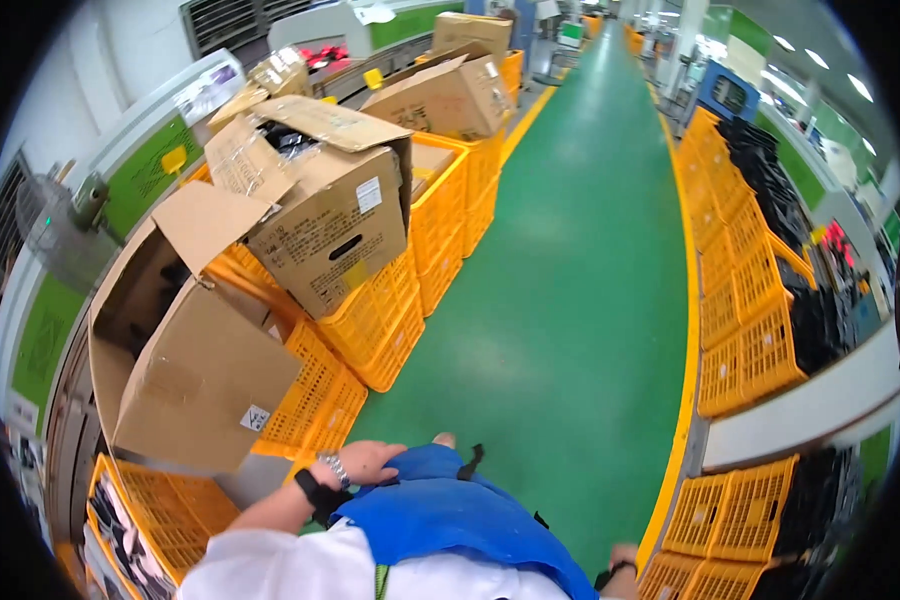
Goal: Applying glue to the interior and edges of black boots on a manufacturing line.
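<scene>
My left hand (pixel 365 462) is at the front of a blue apron (pixel 440 515), fingers apart and reaching across its edge, with nothing seen in them. A metal watch or bracelet and a black band circle that wrist. Down at the lower right, my right hand (pixel 622 555) hangs beside the apron, small and blurred, its fingers too unclear to read. Closest to my left hand is an orange plastic crate (pixel 315 395). Beside it leans a large open cardboard box (pixel 205 375) with dark contents.
A green walkway (pixel 570 280) with yellow edge lines runs ahead. Orange crates (pixel 370 320) bearing another open cardboard box (pixel 335 235) line its left. Along the right stand stacked orange crates (pixel 750 350) with black items. A fan (pixel 75 220) stands at far left.
</scene>
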Demonstrator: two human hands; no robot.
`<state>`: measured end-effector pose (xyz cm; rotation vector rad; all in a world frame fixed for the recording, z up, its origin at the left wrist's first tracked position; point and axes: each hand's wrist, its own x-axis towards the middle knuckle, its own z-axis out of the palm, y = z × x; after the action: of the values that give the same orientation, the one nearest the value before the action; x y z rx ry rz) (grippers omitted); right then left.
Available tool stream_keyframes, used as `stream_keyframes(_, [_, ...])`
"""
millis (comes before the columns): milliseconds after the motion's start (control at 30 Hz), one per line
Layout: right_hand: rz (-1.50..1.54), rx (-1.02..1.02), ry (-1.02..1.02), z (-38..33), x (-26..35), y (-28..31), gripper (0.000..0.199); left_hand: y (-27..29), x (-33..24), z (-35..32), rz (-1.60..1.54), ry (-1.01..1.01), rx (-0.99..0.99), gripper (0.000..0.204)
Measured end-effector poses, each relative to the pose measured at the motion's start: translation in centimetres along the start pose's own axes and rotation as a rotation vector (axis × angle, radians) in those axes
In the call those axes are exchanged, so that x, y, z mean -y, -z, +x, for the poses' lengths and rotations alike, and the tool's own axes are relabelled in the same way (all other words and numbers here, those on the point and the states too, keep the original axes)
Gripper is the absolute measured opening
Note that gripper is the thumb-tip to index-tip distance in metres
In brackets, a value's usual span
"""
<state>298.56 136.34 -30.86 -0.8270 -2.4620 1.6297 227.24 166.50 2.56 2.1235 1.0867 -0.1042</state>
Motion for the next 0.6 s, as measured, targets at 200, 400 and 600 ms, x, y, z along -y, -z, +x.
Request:
stream_keyframes(200, [0.130,-0.126,-0.664,9.9,3.4,8.9,0.015,3.8,-0.6,11.4,0.150,-0.014,-0.041,0.054])
stream_keyframes(400, [0.109,-0.558,-0.788,16.9,0.4,19.8,0.014,11.7,1.2,22.1,0.102,0.233,-0.258,0.084])
stream_keyframes(600, [0.533,-0.967,-0.962,26.5,-2.5,37.6,0.015,17.6,3.7,26.0,-0.026,0.439,-0.513,0.087])
